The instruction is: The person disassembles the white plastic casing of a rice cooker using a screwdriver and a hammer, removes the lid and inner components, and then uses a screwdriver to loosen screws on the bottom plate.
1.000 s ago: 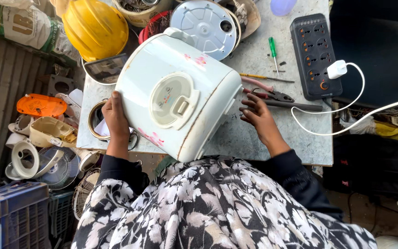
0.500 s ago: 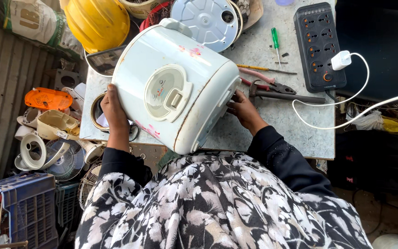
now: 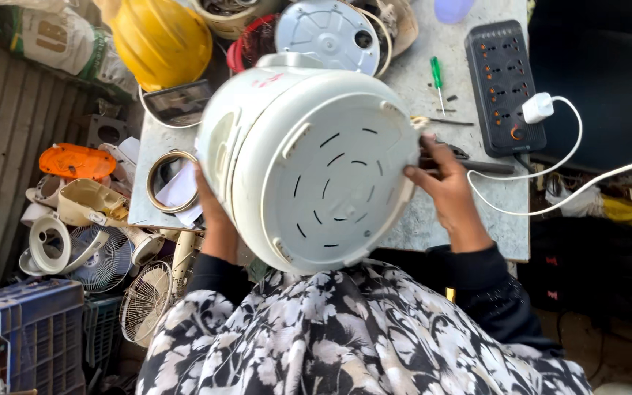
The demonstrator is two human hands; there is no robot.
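Both hands clamp the white rice cooker (image 3: 309,164) tipped over the table (image 3: 477,219), vented base up: left hand (image 3: 210,208) far side, right hand (image 3: 440,179) at the rim (inspection step); next needs the green screwdriver (image 3: 438,80).

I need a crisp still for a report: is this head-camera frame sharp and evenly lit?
Head view: the white cooker, underside up, is sharp enough to show its vent slots; daylight falls evenly on the grey table, without harsh glare; the right edge lies in deep shadow; wide-lens bulge enlarges the cooker.
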